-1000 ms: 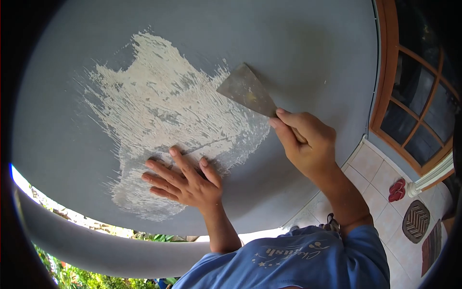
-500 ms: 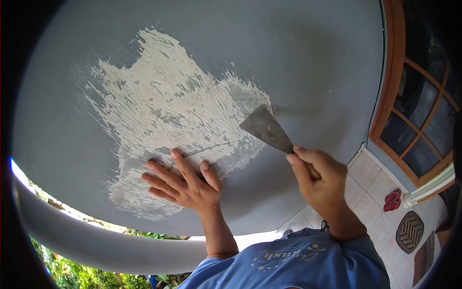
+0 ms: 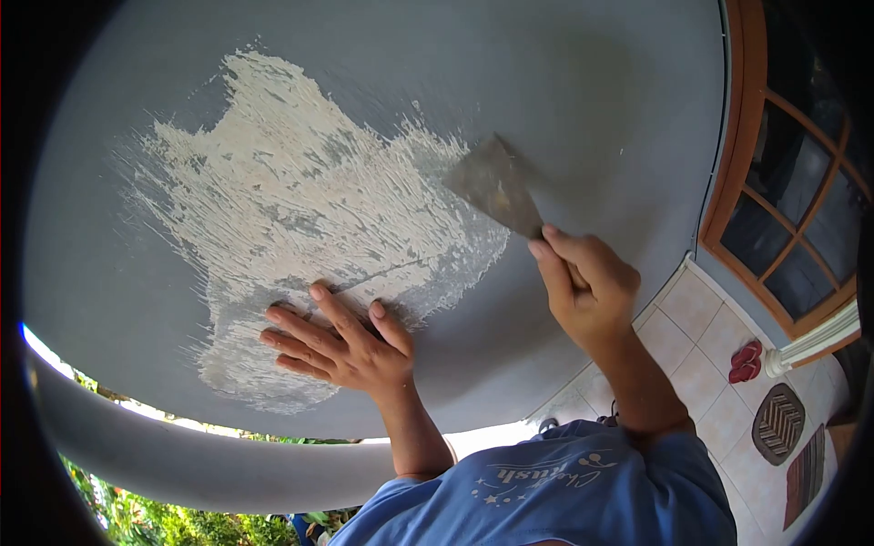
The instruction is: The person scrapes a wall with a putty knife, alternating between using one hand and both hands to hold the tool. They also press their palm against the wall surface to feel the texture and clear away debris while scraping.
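Scraper [image 3: 499, 189] was at the right edge of the pale patch [image 3: 291, 173], grey wall [image 3: 651, 118].
Right hand [image 3: 590, 284] pinched it near the blade's narrow end; left hand [image 3: 357, 353] lay spread, low on the patch.

The right hand [image 3: 590, 289] grips a flat, wedge-shaped grey metal scraper [image 3: 496, 188], its broad edge at the upper right border of a rough, streaky off-white patch [image 3: 300, 196] on a smooth grey wall [image 3: 583, 100]. The left hand [image 3: 350, 350] lies spread, fingers apart, over the patch's lower part. At the right are a brown-framed paned window [image 3: 790, 196], red slippers [image 3: 746, 362] and a dark patterned oval mat [image 3: 779, 424] on pale square floor tiles [image 3: 692, 314].
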`<state>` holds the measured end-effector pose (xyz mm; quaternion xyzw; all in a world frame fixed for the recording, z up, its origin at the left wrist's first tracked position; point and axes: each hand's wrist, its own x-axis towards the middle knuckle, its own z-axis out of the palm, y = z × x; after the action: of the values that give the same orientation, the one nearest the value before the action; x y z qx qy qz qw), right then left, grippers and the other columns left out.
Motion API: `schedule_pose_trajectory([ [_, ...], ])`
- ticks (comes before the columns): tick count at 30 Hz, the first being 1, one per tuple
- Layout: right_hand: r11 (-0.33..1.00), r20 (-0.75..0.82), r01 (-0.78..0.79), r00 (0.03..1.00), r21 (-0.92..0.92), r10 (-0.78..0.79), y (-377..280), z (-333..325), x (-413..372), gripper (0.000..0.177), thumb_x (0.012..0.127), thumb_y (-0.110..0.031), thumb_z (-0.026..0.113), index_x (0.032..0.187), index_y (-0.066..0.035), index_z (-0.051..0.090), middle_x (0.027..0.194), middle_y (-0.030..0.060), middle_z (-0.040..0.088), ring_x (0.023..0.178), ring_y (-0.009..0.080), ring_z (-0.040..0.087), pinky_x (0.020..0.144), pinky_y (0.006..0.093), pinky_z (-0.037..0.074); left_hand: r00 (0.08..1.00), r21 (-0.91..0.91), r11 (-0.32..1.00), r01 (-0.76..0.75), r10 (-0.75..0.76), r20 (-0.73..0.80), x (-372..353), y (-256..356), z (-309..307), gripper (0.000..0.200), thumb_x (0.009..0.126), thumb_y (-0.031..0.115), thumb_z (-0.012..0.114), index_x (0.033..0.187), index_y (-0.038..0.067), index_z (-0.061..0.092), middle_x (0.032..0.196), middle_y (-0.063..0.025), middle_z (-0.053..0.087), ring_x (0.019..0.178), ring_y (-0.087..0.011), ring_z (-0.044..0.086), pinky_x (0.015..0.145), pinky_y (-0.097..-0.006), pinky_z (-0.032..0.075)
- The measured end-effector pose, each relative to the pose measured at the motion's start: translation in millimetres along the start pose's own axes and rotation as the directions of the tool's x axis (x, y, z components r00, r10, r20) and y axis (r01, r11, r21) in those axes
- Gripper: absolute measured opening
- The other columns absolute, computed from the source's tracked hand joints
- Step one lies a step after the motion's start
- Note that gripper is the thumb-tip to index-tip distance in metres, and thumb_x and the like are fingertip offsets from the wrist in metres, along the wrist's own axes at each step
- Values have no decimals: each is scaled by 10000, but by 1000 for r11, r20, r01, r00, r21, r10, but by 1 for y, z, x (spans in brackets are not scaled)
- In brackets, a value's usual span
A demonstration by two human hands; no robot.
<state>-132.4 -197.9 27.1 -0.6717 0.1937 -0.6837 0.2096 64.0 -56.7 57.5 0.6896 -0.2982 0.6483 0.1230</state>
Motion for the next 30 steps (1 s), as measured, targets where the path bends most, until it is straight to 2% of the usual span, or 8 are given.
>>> schedule_pose_trajectory([
  [2, 996, -50, -1, 999, 93, 6, 3, 9, 7, 150, 813, -43, 785, 928, -21, 691, 686, 83, 642, 520, 140, 593, 438, 261, 446, 1000, -2, 1000, -14, 14, -4, -1, -1, -1, 635, 1000, 532, 272, 1508, 169, 392, 1564, -273, 251, 1460, -488, 167, 1192, -566, 44],
  [5, 933, 180, -314, 942, 177, 283, -18, -23, -18, 133, 821, -27, 772, 927, -25, 690, 705, 84, 652, 522, 149, 598, 452, 273, 459, 999, -7, 1000, -19, 19, -31, 0, -1, 1, 632, 1003, 532, 267, 1507, 172, 393, 1563, -274, 252, 1460, -488, 169, 1193, -565, 46],
  [11, 998, -5, 12, 1000, 58, -12, 0, 3, 2, 103, 837, 5, 755, 901, 17, 676, 621, 23, 625, 488, 16, 519, 437, 184, 355, 1000, -5, 1000, -15, 15, -23, 0, 1, 1, 646, 999, 553, 261, 1511, 179, 387, 1564, -273, 250, 1461, -485, 168, 1196, -556, 43],
  [14, 962, 78, -192, 981, 193, 180, -10, -14, -5, 101, 851, -5, 750, 903, 30, 671, 574, -12, 583, 486, -24, 463, 441, 162, 293, 1000, -7, 1000, -16, 16, -25, -1, -2, 2, 649, 998, 556, 258, 1511, 180, 388, 1566, -271, 247, 1462, -482, 165, 1197, -554, 44],
  [20, 956, 106, -259, 963, 137, 246, -19, -27, -11, 80, 862, -7, 741, 878, 37, 676, 555, -31, 547, 485, -29, 426, 441, 167, 280, 1000, -1, 1000, -13, 13, -25, -2, -2, 1, 648, 998, 552, 259, 1506, 174, 397, 1569, -267, 244, 1466, -474, 161, 1197, -550, 37],
  [23, 950, 172, -268, 955, 162, 240, -5, -42, 0, 99, 842, -36, 769, 878, 14, 692, 593, 2, 595, 483, 1, 489, 430, 183, 333, 1000, 1, 1000, -12, 12, -24, -1, 0, 2, 648, 997, 549, 267, 1506, 170, 398, 1569, -267, 243, 1466, -473, 163, 1196, -551, 34],
  [27, 997, 87, -76, 993, -19, 78, -7, -16, -38, 162, 808, -88, 797, 930, -36, 704, 711, 72, 657, 525, 138, 602, 453, 278, 468, 1000, -15, 1000, -4, 4, -30, 1, 2, 1, 640, 1004, 539, 276, 1502, 158, 405, 1570, -268, 243, 1464, -478, 166, 1192, -557, 42],
  [30, 1000, -5, -29, 1000, 11, 29, 8, 4, -19, 155, 819, -81, 786, 936, -34, 696, 704, 67, 651, 510, 136, 590, 449, 267, 460, 1000, -24, 1000, 20, -20, -10, -3, 8, 1, 633, 1012, 527, 275, 1498, 146, 409, 1568, -273, 244, 1464, -484, 161, 1185, -571, 47],
])
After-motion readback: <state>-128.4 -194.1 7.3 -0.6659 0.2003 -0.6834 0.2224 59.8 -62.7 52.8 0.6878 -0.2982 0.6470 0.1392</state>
